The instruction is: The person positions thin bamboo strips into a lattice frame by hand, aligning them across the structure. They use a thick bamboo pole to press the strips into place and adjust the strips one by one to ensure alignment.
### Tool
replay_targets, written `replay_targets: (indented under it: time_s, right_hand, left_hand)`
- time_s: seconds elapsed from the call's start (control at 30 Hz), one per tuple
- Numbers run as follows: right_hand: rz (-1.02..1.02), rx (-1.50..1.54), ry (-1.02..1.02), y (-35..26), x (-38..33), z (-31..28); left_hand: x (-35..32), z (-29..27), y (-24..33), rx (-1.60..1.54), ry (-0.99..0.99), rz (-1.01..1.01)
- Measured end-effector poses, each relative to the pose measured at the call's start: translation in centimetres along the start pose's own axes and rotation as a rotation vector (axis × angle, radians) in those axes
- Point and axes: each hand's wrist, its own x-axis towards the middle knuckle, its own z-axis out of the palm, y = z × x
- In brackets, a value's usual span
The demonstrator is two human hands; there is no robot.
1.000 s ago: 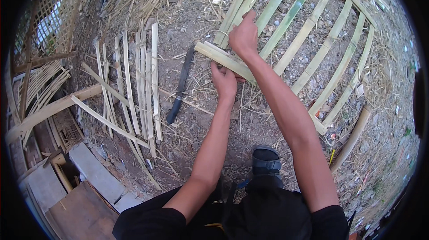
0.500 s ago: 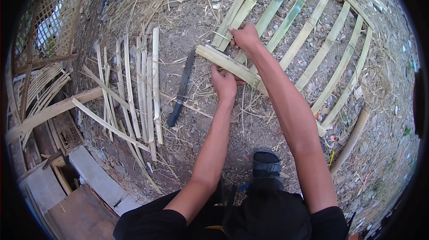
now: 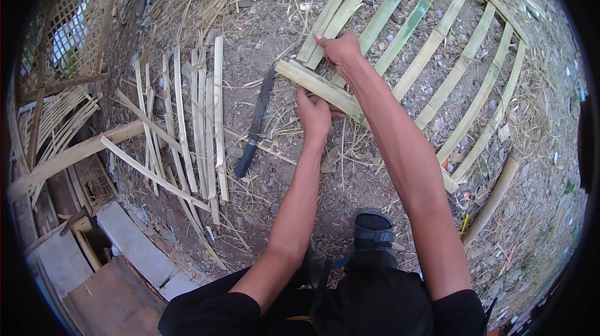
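Observation:
A frame of pale green bamboo slats lies on the ground ahead, with a split bamboo rail (image 3: 322, 89) across its near end. My left hand (image 3: 314, 116) is closed on this rail from its near side, the thumb against the edge and the fingertips partly under it. Just beyond the rail, my right hand (image 3: 342, 50) pinches the near end of a bamboo slat (image 3: 337, 20) at the frame's left side. The rail's right part is hidden behind my right forearm. A long knife with a dark handle (image 3: 255, 126) rests on the ground left of my left hand.
Several loose bamboo strips (image 3: 219, 117) lie to the left. Farther left are a woven bamboo lattice (image 3: 75, 30), a wooden beam (image 3: 81, 156) and grey blocks (image 3: 134, 242). A bamboo pole (image 3: 494, 198) lies at right. My sandalled foot (image 3: 374, 230) stands below the rail.
My right hand and the slat end it pinches have shifted very slightly. The left hand keeps its place at the rail.

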Motion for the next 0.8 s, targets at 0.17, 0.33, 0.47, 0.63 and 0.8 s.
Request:
replay_targets:
  time_s: [0.17, 0.33, 0.47, 0.63, 0.8]
  right_hand:
    - [0.101, 0.043, -0.063, -1.5, -1.0, -0.7]
    - [0.03, -0.168, 0.072, -1.5, -2.0, -1.0]
    - [0.038, -0.318, 0.056, -3.4, -3.6, -1.4]
    - [0.052, -0.347, 0.036, -3.5, -3.8, -2.0]
    - [0.048, -0.353, 0.058, -2.4, -2.8, -1.5]
  left_hand:
    - [0.3, 0.0, 0.2, 0.004, -0.032, 0.0]
    - [0.1, 0.4, 0.5, -0.015, -0.037, -0.009]
    - [0.4, 0.4, 0.4, -0.032, -0.008, 0.01]
    - [0.2, 1.1, 0.8, -0.01, 0.013, 0.009]
    - [0.0, 1.3, 0.6, -0.008, 0.048, 0.058]
